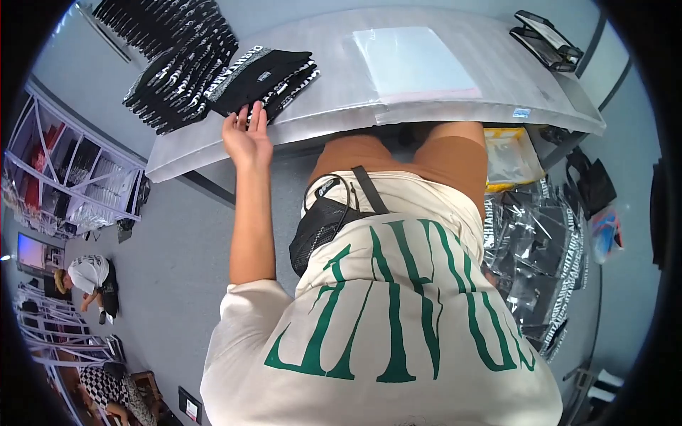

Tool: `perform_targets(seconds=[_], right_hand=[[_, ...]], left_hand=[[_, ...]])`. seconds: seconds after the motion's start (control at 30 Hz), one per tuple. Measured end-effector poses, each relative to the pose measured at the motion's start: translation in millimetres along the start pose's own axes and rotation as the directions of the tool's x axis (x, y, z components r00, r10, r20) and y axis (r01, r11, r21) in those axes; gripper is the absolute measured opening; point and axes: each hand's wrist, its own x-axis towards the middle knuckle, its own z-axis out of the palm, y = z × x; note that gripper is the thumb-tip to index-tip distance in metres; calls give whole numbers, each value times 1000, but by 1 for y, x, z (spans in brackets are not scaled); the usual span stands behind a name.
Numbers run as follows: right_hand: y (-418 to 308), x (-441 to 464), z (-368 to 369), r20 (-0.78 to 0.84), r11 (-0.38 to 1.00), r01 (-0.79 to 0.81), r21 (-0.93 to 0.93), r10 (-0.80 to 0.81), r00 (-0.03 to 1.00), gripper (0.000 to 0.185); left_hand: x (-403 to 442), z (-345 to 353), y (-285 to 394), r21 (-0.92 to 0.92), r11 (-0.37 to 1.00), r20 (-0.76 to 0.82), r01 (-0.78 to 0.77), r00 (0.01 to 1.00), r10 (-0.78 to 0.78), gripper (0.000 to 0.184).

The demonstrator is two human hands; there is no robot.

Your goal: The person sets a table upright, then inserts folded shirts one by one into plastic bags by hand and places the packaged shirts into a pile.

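My left hand (249, 142) is palm up at the table's front edge, its fingers stretched out and slightly apart. The fingertips are at the near edge of a small pile of folded black garments (259, 78) with white lettering, and no grip on it shows. Left of this pile, taller stacks of similar black folded pieces (170, 82) lean together. A flat, clear plastic-like sheet or stack (415, 64) lies on the grey table (327, 106). My right hand is not visible.
A black tray (547, 42) stands at the table's back right. Below on the right are a yellow bin (511, 156), plastic-wrapped black packages (533, 248) and a black bag (591, 184). Shelves (71, 170) line the left, with two people (91, 277) farther off.
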Motion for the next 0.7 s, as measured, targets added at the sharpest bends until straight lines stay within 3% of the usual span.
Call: perform_targets(seconds=[0.03,0.07,0.13,0.17,0.2,0.27,0.33,0.4,0.5,0.57,0.6,0.67,0.7], right_hand=[[-21,1,14,176,894,139,-427,-68,982,24],[-28,5,30,180,891,147,-430,-75,981,24],[-38,17,65,56,972,211,-101,-206,977,24],[-60,9,83,64,968,133,214,-150,987,22],[-83,12,87,71,967,138,214,-156,985,22],[-117,22,91,44,922,372,-110,-369,928,24],[-174,-4,110,117,816,514,-265,-502,857,26],[-226,-36,132,115,766,609,-208,-599,793,25],[-300,-99,178,22,736,676,-36,-675,737,21],[-330,-128,193,56,719,693,58,-695,717,20],[-339,-138,199,53,720,691,54,-693,719,20],[-350,-154,209,56,611,787,-93,-785,616,18],[-350,-158,211,67,600,796,-80,-794,605,17]], left_hand=[[1,0,-4,-138,990,-45,9,999,-15,52],[-8,11,-2,-145,989,-46,2,999,-9,52],[-31,42,11,-282,949,-115,139,977,-177,59],[-29,41,11,-307,942,-69,137,984,-165,69],[-25,38,12,-310,942,-68,129,985,-157,69],[-16,31,16,-266,949,-93,169,975,-200,60],[-11,32,23,-260,947,-131,186,965,-225,62],[-7,33,27,-257,944,-160,208,954,-253,65],[-1,33,30,-286,914,-75,288,944,-321,75],[-5,30,29,-302,909,163,289,954,-250,76],[-8,35,27,-302,907,162,294,953,-255,76],[-16,49,22,-280,925,-85,257,953,-290,77],[-14,47,18,-325,918,-78,229,960,-267,79]])
